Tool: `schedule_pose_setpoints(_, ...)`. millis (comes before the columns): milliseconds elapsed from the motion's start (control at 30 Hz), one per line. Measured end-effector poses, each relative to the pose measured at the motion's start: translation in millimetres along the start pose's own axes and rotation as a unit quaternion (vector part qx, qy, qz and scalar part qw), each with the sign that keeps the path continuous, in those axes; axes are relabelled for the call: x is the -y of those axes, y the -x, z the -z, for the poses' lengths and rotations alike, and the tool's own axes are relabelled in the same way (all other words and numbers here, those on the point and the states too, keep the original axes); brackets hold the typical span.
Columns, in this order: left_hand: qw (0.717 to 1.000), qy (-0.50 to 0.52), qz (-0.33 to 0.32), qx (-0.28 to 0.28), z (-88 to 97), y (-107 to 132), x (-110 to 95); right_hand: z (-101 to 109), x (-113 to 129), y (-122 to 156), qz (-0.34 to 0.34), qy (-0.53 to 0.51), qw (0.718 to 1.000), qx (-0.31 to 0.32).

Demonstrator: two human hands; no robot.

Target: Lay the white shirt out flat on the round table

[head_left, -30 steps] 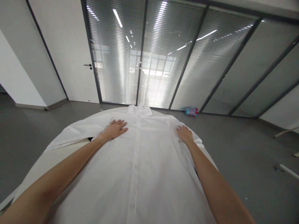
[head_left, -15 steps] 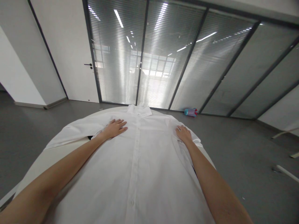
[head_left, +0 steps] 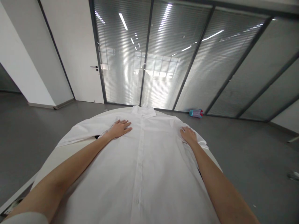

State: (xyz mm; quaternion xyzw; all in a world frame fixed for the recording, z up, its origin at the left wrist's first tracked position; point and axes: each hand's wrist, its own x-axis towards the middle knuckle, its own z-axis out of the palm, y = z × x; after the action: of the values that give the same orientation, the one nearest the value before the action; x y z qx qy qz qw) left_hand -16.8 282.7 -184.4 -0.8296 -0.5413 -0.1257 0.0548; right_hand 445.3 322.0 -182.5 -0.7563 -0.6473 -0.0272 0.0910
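Note:
A white button-up shirt (head_left: 158, 161) lies spread front side up over a pale rounded table (head_left: 63, 158), its collar at the far edge. My left hand (head_left: 120, 128) rests flat on the chest near the left sleeve, fingers spread. On the other side, my right hand (head_left: 188, 135) lies on the shirt by the right armhole, fingers stretched out and slightly bent. The left sleeve reaches out across the table, and a small dark patch shows beneath it near my left wrist. Much of the right sleeve is hidden behind my right hand and forearm.
Grey floor (head_left: 247, 155) surrounds the table. Beyond it stand a glass partition with blinds (head_left: 161, 84) and a white door (head_left: 77, 62). A blue and pink container (head_left: 196, 113) lies on the floor by the partition. Part of a low frame shows at the lower left.
The whole view has shifted, so the scene sits slightly farther right. Both hands stay at the same places on the shirt.

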Motion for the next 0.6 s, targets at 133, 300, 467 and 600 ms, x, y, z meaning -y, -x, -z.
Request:
schedule_pose_setpoints(133,1.0,-0.003,-0.003,-0.003,0.9,0.4,-0.5,-1.1,-0.2,0.8,0.003,0.003,1.0,-0.002)
schedule_pose_setpoints(300,1.0,-0.008,-0.002,-0.003,3.6,0.7,-3.2,0.0,-2.7,0.0,-0.004,-0.003,1.0,-0.011)
schedule_pose_setpoints(467,1.0,-0.015,-0.001,0.002,5.9,1.0,-6.0,12.7,31.1,-0.2,0.051,-0.055,0.994,-0.076)
schedule_pose_setpoints(600,1.0,-0.015,0.002,0.002,3.1,1.4,-4.0,9.2,67.4,8.6,0.152,-0.071,0.985,0.034)
